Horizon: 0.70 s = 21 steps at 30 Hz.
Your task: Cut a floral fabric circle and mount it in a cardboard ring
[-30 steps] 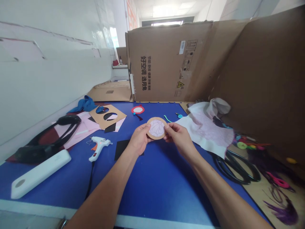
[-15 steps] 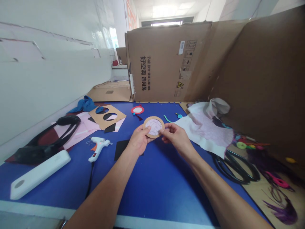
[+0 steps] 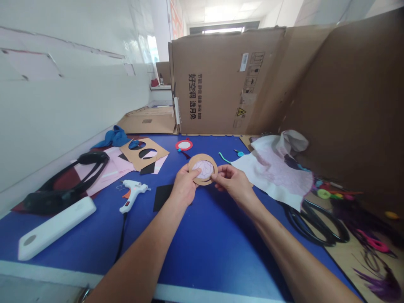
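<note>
A round cardboard ring [image 3: 203, 157] is held up over the blue table, with white fabric bearing purple lines [image 3: 205, 169] showing in its middle. My left hand [image 3: 185, 184] grips the ring's left side, its thumb lying over the fabric. At the right edge, my right hand [image 3: 232, 180] pinches the ring between thumb and fingers. A thin dark gap shows between fabric and ring at the lower right. Under my left wrist lies a black sheet [image 3: 162, 197]. Left of it is a white glue gun [image 3: 134, 193] with its cord.
A cardboard sheet with round cutouts [image 3: 160, 154] lies at the back left, near a red-rimmed disc [image 3: 184, 145]. White fabric [image 3: 277, 168] and black cable [image 3: 318, 223] lie to the right. A white bar-shaped object [image 3: 57, 227] is front left. Tall cardboard [image 3: 221, 84] walls the back.
The fabric sits lower and less evenly in the ring, with more cardboard showing above it and a gap at the lower right. Both hands keep their hold. The view has shifted slightly.
</note>
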{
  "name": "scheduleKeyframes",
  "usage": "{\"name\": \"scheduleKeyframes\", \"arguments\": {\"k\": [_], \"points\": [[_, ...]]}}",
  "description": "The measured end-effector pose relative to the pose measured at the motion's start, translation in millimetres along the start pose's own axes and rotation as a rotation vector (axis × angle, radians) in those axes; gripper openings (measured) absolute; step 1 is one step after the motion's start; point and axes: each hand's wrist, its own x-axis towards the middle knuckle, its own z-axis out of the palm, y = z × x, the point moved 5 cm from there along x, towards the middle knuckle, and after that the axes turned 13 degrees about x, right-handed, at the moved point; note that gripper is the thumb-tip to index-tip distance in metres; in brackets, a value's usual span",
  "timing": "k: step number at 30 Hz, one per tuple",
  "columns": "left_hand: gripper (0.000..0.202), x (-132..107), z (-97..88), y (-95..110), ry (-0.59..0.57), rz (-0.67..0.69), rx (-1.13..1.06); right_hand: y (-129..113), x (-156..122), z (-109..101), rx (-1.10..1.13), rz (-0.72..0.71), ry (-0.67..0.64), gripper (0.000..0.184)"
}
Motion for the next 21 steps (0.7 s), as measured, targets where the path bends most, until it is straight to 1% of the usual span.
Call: {"name": "scheduleKeyframes", "arguments": {"k": [3, 7, 10, 12, 15, 21], "points": [[0.034, 0.9, 0.0, -1.8, -0.001, -0.043, -0.058, 0.1, -0.6, -0.5, -0.009, 0.004, 0.003, 0.046], [0.017, 3.6, 0.1, -5.3, 0.015, -0.148, -0.143, 0.7, -0.8, -1.3, -0.021, 0.013, 0.010, 0.040], [0.029, 6.8, -3.4, -8.1, 0.055, -0.211, -0.186, -1.4, -1.8, -1.8, -0.023, 0.031, 0.015, 0.039], [0.029, 8.7, -7.3, -9.2, 0.098, -0.222, -0.185, -4.9, -3.1, -2.1, -0.024, 0.041, 0.014, 0.039], [0.024, 9.1, -10.3, -9.2, 0.139, -0.216, -0.180, -9.7, -5.4, -1.8, -0.020, 0.065, 0.006, 0.037], [0.020, 3.6, -2.4, -7.3, 0.107, -0.284, -0.160, -12.1, -5.0, -4.4, -0.001, 0.071, 0.047, 0.033]]}}
